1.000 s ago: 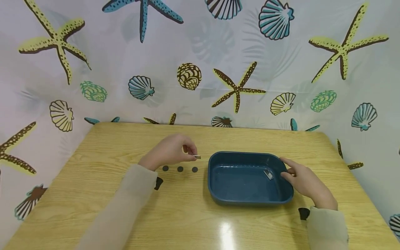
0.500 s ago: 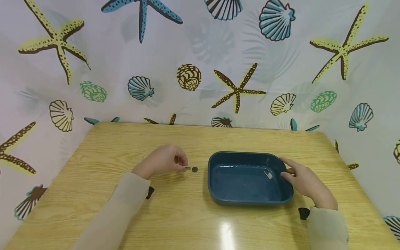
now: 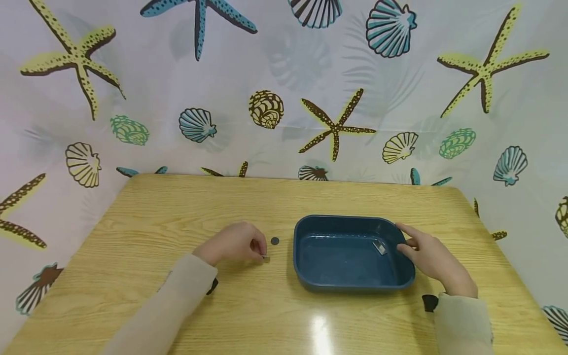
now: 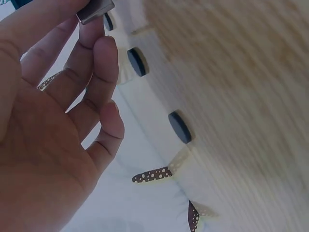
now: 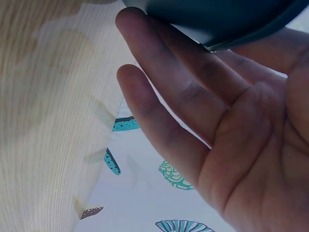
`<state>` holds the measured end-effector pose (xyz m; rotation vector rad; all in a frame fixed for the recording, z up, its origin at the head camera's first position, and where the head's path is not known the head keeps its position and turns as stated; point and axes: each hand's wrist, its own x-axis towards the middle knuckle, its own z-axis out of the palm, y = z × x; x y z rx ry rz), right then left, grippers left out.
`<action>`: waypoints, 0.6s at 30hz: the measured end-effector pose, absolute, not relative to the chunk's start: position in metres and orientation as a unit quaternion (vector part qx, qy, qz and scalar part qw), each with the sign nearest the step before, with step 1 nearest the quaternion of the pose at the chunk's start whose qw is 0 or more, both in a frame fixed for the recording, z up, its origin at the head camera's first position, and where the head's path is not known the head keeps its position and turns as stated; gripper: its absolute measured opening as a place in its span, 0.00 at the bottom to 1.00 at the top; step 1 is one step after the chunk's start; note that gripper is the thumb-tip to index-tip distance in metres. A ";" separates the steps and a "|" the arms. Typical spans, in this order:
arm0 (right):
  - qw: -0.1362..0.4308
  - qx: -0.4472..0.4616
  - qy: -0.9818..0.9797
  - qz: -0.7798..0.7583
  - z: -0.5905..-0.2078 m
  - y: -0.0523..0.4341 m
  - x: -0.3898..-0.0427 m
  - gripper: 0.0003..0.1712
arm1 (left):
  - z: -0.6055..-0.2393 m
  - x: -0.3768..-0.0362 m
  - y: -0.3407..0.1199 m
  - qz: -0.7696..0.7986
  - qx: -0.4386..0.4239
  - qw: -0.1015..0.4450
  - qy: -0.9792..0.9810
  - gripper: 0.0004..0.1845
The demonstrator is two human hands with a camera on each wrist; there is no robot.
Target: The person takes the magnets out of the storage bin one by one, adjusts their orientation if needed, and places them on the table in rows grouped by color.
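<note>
Your left hand (image 3: 232, 245) pinches a small grey metal piece (image 3: 266, 257) at its fingertips, just short of a black disc (image 3: 274, 241). Your right hand (image 3: 426, 256), fingers straight, steadies the blue tub (image 3: 310, 276) holding another metal piece (image 3: 379, 247).

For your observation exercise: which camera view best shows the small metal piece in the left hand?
The left wrist view: the metal piece appears large, pinched at the fingertips. The head view shows it only as a tiny sliver. The right wrist view misses it.
</note>
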<state>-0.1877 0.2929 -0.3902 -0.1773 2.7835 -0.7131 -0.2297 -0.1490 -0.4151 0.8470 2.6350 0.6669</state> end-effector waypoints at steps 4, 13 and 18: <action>0.129 -0.061 0.958 -0.248 -0.391 0.292 -0.186 0.37 | -0.419 -0.229 -0.146 0.242 0.296 0.162 0.910 0.05; 0.126 -0.057 0.959 -0.248 -0.390 0.288 -0.180 0.36 | -0.421 -0.225 -0.148 0.242 0.291 0.165 0.911 0.04; 0.127 -0.053 0.959 -0.246 -0.390 0.288 -0.177 0.37 | -0.424 -0.224 -0.149 0.246 0.285 0.163 0.912 0.05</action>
